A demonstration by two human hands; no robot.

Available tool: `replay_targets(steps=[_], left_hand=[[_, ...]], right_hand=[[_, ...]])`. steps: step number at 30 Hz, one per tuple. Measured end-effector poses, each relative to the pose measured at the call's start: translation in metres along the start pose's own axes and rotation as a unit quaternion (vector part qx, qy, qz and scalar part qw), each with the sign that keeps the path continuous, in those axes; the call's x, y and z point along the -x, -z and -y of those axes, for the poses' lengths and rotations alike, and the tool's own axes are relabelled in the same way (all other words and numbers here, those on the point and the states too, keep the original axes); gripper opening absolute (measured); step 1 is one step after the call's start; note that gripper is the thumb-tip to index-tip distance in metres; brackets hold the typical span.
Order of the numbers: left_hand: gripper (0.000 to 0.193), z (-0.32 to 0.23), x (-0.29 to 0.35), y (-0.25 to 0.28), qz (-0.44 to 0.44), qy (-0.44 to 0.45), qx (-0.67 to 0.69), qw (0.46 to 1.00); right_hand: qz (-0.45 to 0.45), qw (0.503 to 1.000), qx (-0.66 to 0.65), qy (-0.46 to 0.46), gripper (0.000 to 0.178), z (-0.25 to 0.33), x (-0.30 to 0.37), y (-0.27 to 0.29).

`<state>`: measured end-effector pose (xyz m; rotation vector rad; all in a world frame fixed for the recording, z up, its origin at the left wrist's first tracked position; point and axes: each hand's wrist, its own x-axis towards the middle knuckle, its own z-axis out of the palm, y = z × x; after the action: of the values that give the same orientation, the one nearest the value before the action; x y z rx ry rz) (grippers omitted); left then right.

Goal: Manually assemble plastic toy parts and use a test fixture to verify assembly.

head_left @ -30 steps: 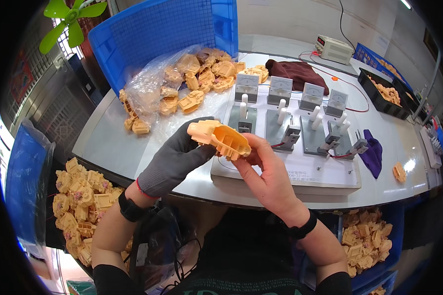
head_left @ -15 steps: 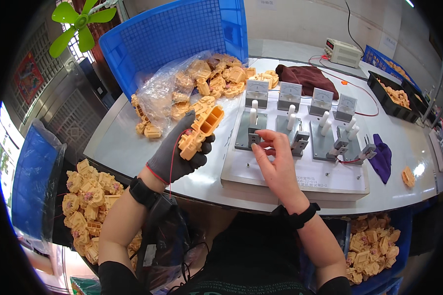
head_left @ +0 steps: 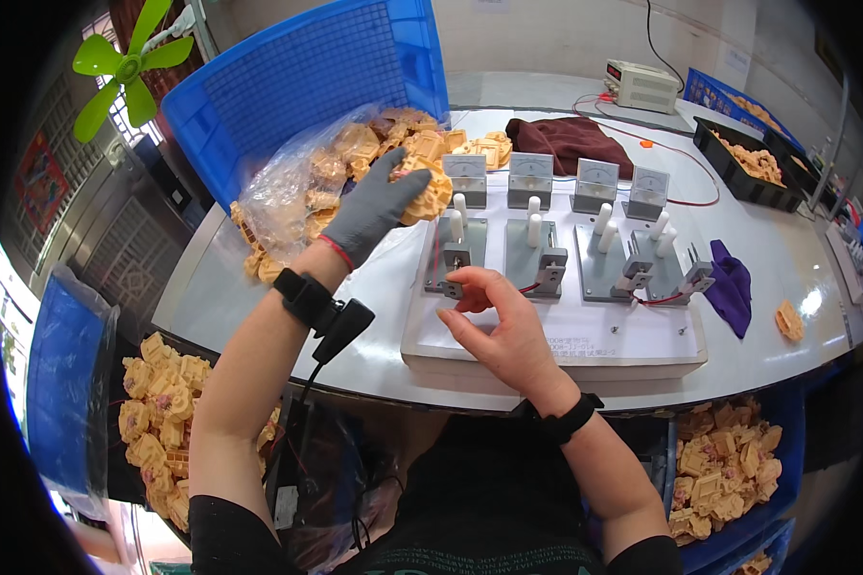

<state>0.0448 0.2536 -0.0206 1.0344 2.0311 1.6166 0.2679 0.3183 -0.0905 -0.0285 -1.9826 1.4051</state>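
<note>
My left hand (head_left: 369,209), in a grey glove, grips a tan plastic housing (head_left: 430,195) with a rounded end. It is held above the table's left side, in front of a heap of similar housings (head_left: 355,149). My bare right hand (head_left: 499,321) is at the leftmost test fixture (head_left: 441,251), beside its small grey block (head_left: 454,286). Its thumb is apart from the index finger and nothing shows between them; whether a fingertip touches the block I cannot tell. White-handled clamps and upright meters (head_left: 531,174) make up the row of fixtures on a white board (head_left: 556,359).
A blue crate (head_left: 307,67) is tipped behind the heap, with clear plastic film. Brown cloth (head_left: 571,144), purple cloth (head_left: 731,289), a power supply (head_left: 645,84) and black bins (head_left: 753,172) lie around. More housings (head_left: 168,412) fill containers below the table's edge.
My left hand has swung up and forward, turning the housing so its open compartments no longer face me. My right hand has drawn slightly back from the block, its thumb now farther off.
</note>
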Motion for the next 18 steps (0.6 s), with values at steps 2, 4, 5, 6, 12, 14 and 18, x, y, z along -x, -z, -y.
replay_targets(steps=[2, 4, 5, 6, 12, 14, 18], left_hand=[[0.068, -0.007, -0.002, -0.013, 0.021, -0.08, -0.162, 0.983], [0.073, -0.02, -0.001, -0.03, 0.026, -0.179, -0.347, 0.92], [0.073, -0.031, 0.004, -0.034, 0.037, -0.167, -0.358, 0.918], [0.073, -0.034, 0.004, -0.037, 0.041, -0.166, -0.358, 0.918], [0.069, -0.054, -0.006, -0.036, 0.205, -0.036, -0.411, 0.888], [0.064, -0.046, -0.004, -0.039, 0.178, -0.048, -0.438, 0.88], [0.053, -0.016, -0.002, -0.029, 0.237, -0.283, -0.515, 0.774]], right_hand=[[-0.005, 1.0, -0.006, -0.005, 0.038, 0.001, 0.001, 0.0], [-0.015, 1.0, 0.0, 0.004, 0.04, 0.0, 0.001, 0.004], [-0.017, 1.0, -0.001, 0.001, 0.04, -0.001, 0.001, 0.004], [-0.016, 1.0, 0.005, 0.008, 0.041, -0.001, 0.001, 0.005], [-0.009, 0.999, 0.021, 0.026, 0.04, 0.001, 0.001, 0.008], [-0.011, 0.999, 0.017, 0.026, 0.041, 0.001, 0.001, 0.005], [-0.002, 0.999, 0.021, 0.034, 0.042, 0.002, 0.002, 0.003]])
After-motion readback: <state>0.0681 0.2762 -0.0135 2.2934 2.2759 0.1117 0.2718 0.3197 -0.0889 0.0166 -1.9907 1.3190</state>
